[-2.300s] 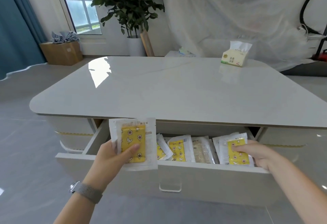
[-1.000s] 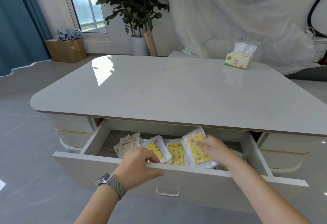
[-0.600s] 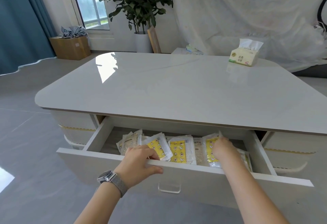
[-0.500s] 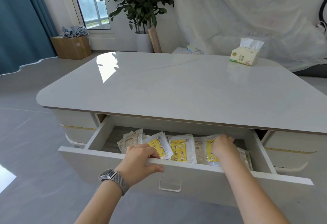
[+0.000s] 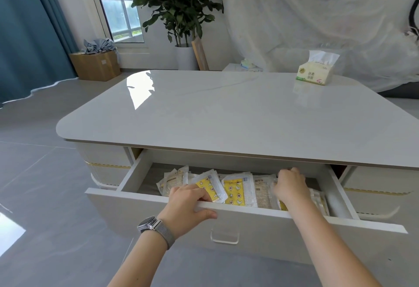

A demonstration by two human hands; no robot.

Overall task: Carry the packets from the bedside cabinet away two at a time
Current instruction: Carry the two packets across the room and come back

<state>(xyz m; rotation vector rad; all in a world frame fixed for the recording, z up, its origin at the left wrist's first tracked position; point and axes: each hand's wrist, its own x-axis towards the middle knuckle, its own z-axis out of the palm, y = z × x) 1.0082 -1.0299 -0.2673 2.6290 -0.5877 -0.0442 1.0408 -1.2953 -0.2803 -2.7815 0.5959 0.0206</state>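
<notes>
The drawer (image 5: 158,205) front is being gripped by the left hand (image 5: 188,205) while packets (image 5: 235,192) are being pinched by the right hand (image 5: 290,187); two should be separated cleanly.

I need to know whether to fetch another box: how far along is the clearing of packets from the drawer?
Done: the white pull-out drawer stands open. In hand: the left hand grips its front edge, while the right hand reaches among the yellow-and-clear packets; whether it holds one is hidden. Left: several packets lie inside, and the glossy white tabletop bears only a tissue pack.
</notes>
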